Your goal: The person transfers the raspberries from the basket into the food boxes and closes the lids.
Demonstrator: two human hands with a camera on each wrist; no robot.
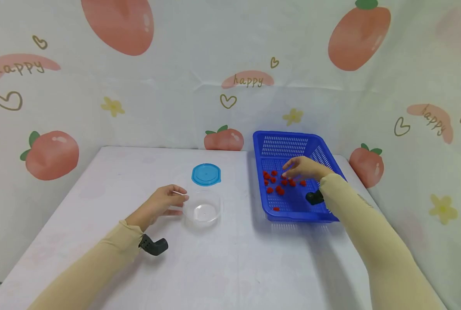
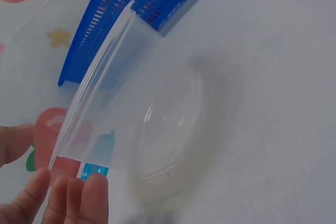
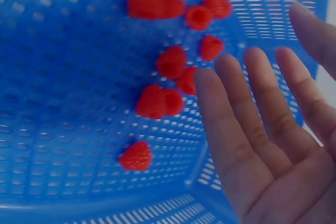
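A clear round plastic bowl (image 1: 203, 211) stands on the white table. My left hand (image 1: 164, 202) is at its left side, with the fingertips at the rim and wall; thumb and fingers are spread apart in the left wrist view. Over the blue basket (image 1: 269, 214), my right hand (image 1: 301, 168) hovers with fingers extended and nothing in them. Several red raspberries (image 3: 171, 62) lie scattered on the basket floor, mostly toward its left side in the head view. In the right wrist view, the fingertips overlap one raspberry (image 3: 186, 81); contact cannot be told.
Behind the bowl lies a blue lid (image 1: 206, 175) with a small tab. The basket's raised, slotted walls surround the raspberries. A fruit-printed cloth (image 1: 168, 112) hangs behind the table (image 1: 215, 267) and along its sides.
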